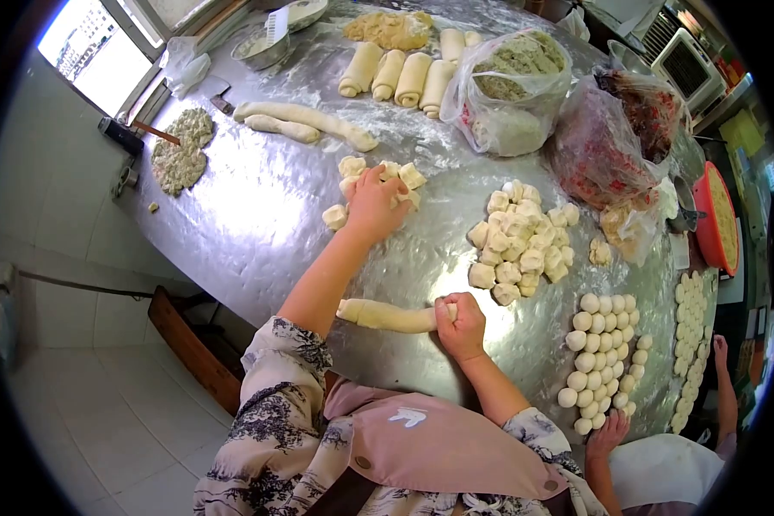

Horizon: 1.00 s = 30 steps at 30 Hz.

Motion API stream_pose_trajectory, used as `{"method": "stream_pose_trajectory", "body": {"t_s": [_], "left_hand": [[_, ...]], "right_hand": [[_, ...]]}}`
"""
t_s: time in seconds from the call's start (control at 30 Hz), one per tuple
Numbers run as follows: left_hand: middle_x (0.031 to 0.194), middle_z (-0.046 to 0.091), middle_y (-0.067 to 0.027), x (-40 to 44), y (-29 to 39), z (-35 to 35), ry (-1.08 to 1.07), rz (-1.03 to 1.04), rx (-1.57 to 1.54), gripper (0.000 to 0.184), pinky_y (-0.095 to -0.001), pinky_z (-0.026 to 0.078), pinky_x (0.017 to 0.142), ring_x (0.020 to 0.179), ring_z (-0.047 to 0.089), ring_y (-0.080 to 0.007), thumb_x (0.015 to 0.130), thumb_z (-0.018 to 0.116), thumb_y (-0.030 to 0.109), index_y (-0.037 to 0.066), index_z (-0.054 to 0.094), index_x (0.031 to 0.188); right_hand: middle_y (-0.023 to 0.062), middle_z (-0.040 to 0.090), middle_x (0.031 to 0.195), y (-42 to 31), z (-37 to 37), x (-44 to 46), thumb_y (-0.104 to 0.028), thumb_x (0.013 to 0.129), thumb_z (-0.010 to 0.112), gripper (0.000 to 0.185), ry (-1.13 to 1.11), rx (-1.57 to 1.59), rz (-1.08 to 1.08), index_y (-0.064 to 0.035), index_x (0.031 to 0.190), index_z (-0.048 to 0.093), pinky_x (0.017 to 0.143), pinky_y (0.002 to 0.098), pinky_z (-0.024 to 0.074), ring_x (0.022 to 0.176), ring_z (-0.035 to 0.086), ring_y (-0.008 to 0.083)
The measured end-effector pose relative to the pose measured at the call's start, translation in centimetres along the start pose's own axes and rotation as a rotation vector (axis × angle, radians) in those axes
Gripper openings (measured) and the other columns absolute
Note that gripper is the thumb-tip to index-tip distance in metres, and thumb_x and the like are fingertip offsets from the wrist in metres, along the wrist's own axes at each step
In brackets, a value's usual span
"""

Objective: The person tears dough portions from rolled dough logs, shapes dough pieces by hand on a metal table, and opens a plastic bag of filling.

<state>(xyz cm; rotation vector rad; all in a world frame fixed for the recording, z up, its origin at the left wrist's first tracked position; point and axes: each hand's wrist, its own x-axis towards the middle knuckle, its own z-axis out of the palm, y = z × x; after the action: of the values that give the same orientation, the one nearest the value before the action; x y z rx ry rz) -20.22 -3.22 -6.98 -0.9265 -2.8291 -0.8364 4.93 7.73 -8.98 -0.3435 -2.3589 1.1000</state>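
Observation:
My left hand (374, 202) reaches over a small cluster of cut dough pieces (411, 177), fingers apart and touching some of them. Part of that cluster is hidden under the palm. Closer to my body, a thick dough rope (387, 316) lies across the metal table, and my right hand (463, 327) is closed around its right end. A larger heap of dough pieces (520, 241) sits right of both hands. Further back on the left lie two longer dough strips (305, 122).
Dough rolls (411, 79) and plastic bags of filling (512, 95) stand at the back. Rows of dough balls (602, 357) lie at right, near a co-worker's hand (609, 433). A red basin (715, 219) is at the far right; a filling mound (181, 153) sits at left.

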Motion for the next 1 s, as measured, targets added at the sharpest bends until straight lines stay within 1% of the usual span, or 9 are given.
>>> {"method": "stream_pose_trajectory", "body": {"t_s": [0.27, 0.33, 0.4, 0.5, 0.6, 0.63, 0.77, 0.87, 1.0], "left_hand": [[0.138, 0.05, -0.021, -2.3, 2.3, -2.7, 0.05, 0.043, -0.148, 0.053, -0.0512, 0.034, 0.105, 0.128, 0.047, -0.0388, 0.077, 0.076, 0.029, 0.015, 0.059, 0.125], [0.134, 0.053, -0.0213, -4.8, 3.1, -3.2, -0.15, 0.23, -0.358, 0.065, -0.0478, 0.04, 0.103, 0.125, 0.05, -0.0383, 0.075, 0.077, 0.028, 0.008, 0.052, 0.131], [0.133, 0.054, -0.0194, -8.8, 5.9, -4.3, -0.359, 0.323, -0.381, 0.06, -0.0438, 0.042, 0.101, 0.124, 0.05, -0.0382, 0.073, 0.076, 0.022, 0.005, 0.054, 0.126], [0.121, 0.061, -0.0198, -13.0, 7.1, -1.7, -0.401, 0.362, -0.555, 0.053, -0.0425, 0.047, 0.094, 0.114, 0.058, -0.0388, 0.073, 0.075, 0.017, 0.006, 0.056, 0.121], [0.104, 0.067, -0.0192, -14.3, 9.0, -1.5, -0.371, -0.071, -0.628, 0.045, -0.0425, 0.051, 0.084, 0.098, 0.065, -0.0391, 0.073, 0.073, 0.013, 0.007, 0.058, 0.115], [0.09, 0.069, -0.0185, -14.3, 9.0, -1.3, -0.271, -0.029, -0.623, 0.038, -0.0411, 0.053, 0.076, 0.086, 0.067, -0.0382, 0.075, 0.073, 0.014, 0.007, 0.061, 0.11], [0.095, 0.069, -0.0184, -14.1, 9.8, -2.5, -0.244, -0.099, -0.673, 0.031, -0.04, 0.053, 0.078, 0.089, 0.068, -0.0357, 0.078, 0.072, 0.015, 0.006, 0.064, 0.107], [0.094, 0.069, -0.0196, -14.0, 9.7, -2.9, -0.232, -0.111, -0.782, 0.038, -0.0473, 0.052, 0.077, 0.089, 0.064, -0.0431, 0.074, 0.072, 0.019, 0.007, 0.062, 0.108], [0.089, 0.068, -0.019, -14.1, 9.7, -3.5, -0.16, -0.15, -0.621, 0.031, -0.047, 0.052, 0.075, 0.086, 0.064, -0.0432, 0.073, 0.072, 0.021, 0.005, 0.064, 0.098]], "right_hand": [[0.0138, 0.061, 0.078, -0.1, -0.2, 0.1, -0.016, 0.087, 0.069, 0.015, -0.005, 0.017, -0.036, -0.0047, 0.085, 0.059, 0.062, 0.0392, 0.0506, 0.068, 0.061, 0.0314], [0.0143, 0.062, 0.079, -0.2, -0.4, 0.4, -0.016, 0.087, 0.068, 0.015, -0.02, 0.036, -0.023, -0.0042, 0.085, 0.06, 0.063, 0.0392, 0.0508, 0.069, 0.062, 0.0317], [0.0148, 0.062, 0.079, -0.8, -0.6, 0.9, -0.015, 0.087, 0.068, 0.014, -0.03, 0.054, 0.014, -0.0036, 0.086, 0.06, 0.064, 0.0391, 0.0511, 0.069, 0.062, 0.0321], [0.0131, 0.064, 0.08, -3.5, -1.4, 2.8, -0.016, 0.09, 0.065, 0.014, -0.004, 0.072, -0.06, -0.0026, 0.089, 0.062, 0.065, 0.0355, 0.0504, 0.07, 0.063, 0.025], [0.0139, 0.063, 0.082, -5.4, -1.5, 4.0, -0.015, 0.092, 0.063, 0.013, -0.014, 0.111, -0.028, -0.0023, 0.092, 0.061, 0.066, 0.0357, 0.0503, 0.072, 0.063, 0.0271], [0.0142, 0.063, 0.083, -5.7, -1.6, 4.3, -0.015, 0.092, 0.063, 0.013, -0.008, 0.086, -0.067, -0.0022, 0.092, 0.061, 0.067, 0.036, 0.0502, 0.073, 0.063, 0.028], [0.0149, 0.062, 0.086, -7.3, -2.3, 4.9, -0.014, 0.092, 0.062, 0.012, -0.059, 0.026, -0.122, -0.002, 0.093, 0.06, 0.068, 0.0372, 0.0499, 0.076, 0.061, 0.0311], [0.0139, 0.061, 0.085, -8.0, -1.9, 5.1, -0.018, 0.09, 0.066, 0.015, -0.104, 0.01, -0.111, -0.0041, 0.091, 0.06, 0.065, 0.0386, 0.0502, 0.073, 0.061, 0.0322], [0.0131, 0.06, 0.082, -8.0, -1.4, 5.8, -0.02, 0.087, 0.069, 0.016, -0.137, -0.042, -0.182, -0.0058, 0.088, 0.061, 0.064, 0.0382, 0.0503, 0.072, 0.061, 0.0316]]}}
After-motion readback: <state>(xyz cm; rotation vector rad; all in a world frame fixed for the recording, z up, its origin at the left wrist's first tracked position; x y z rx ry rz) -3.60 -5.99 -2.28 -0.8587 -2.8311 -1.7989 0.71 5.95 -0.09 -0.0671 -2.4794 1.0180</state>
